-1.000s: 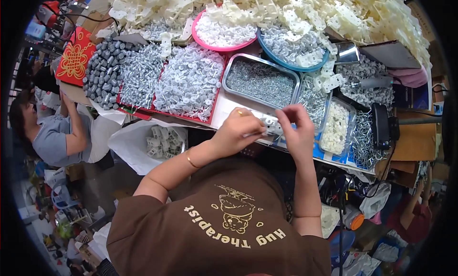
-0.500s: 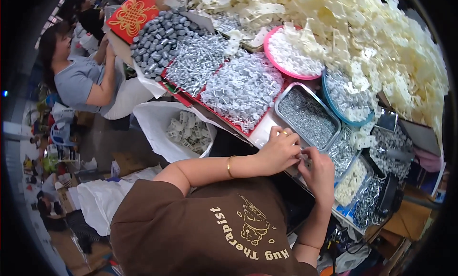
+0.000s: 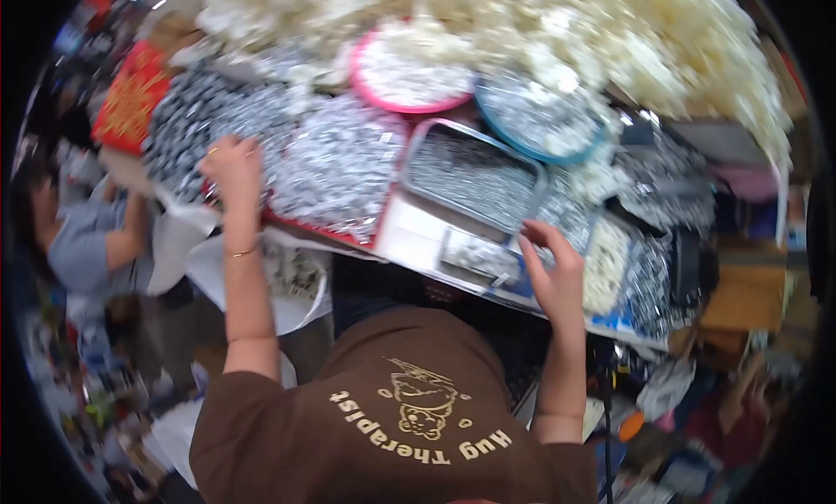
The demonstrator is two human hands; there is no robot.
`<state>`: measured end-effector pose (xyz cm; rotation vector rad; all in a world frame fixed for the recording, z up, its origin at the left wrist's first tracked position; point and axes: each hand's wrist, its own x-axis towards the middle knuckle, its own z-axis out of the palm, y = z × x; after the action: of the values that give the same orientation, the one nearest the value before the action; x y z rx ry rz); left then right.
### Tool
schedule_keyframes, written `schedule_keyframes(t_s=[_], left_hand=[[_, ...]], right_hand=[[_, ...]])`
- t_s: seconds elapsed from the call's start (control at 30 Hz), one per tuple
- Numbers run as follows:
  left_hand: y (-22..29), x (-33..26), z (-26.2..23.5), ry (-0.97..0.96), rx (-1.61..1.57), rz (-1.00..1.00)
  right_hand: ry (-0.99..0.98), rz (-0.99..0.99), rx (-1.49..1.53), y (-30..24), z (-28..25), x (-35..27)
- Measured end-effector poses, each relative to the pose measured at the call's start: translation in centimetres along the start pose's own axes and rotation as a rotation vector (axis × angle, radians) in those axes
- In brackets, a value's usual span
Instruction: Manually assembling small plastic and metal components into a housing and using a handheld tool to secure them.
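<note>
My left hand point(image 3: 233, 169) is over the left piles, where grey plugs point(image 3: 178, 125) meet silver screws point(image 3: 270, 121). Its fingers curl downward and blur; whatever is in them is hidden. To the right, my right hand point(image 3: 556, 265) hovers by the table's front edge, thumb and forefinger apart, with nothing seen between them. Beside it lies a small heap of whitish parts point(image 3: 479, 256) on the white tabletop. Just behind is a metal tray point(image 3: 538, 195) of fine silver pieces. Clear-headed pieces point(image 3: 340, 164) fill a red box between my hands.
Behind stand a pink basin point(image 3: 357, 73) of white parts and a blue basin point(image 3: 592, 147). A large cream plastic heap point(image 3: 662, 51) covers the back. A white sack point(image 3: 209, 273) hangs open below the left edge. Another person point(image 3: 87, 243) is at far left.
My hands were together near the metal tray and have parted. My left hand went far left to the plug and screw piles; my right hand opened. The view has shifted.
</note>
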<state>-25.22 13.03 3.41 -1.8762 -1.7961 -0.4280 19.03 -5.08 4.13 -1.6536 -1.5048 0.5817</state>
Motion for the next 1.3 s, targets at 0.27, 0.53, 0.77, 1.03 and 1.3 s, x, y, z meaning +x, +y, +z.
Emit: schedule_keyframes(t_s=[0.27,0.53,0.77,1.03,1.3], left_hand=[[-1.9,-0.3,3.5,-0.105,0.067,-0.01],[-2.2,-0.6,3.4,-0.019,-0.322,-0.132],[0.0,-1.8,1.5,-0.029,-1.246,-0.414],[14.6,-4.4,-6.2,-0.602,-1.583,-0.083],[19.9,-8.3,-8.2,-0.64,-1.595,0.18]], right_hand=[[0.46,0.237,-0.325,3.1,-7.6,6.5],[0.226,0.362,-0.868,11.3,-11.0,8.4],[0.535,0.349,-0.118,8.9,-9.8,6.7],[0.077,0.254,0.336,-0.4,-3.0,0.0],[-0.059,-0.059,-0.102,-2.3,1.6,-4.0]])
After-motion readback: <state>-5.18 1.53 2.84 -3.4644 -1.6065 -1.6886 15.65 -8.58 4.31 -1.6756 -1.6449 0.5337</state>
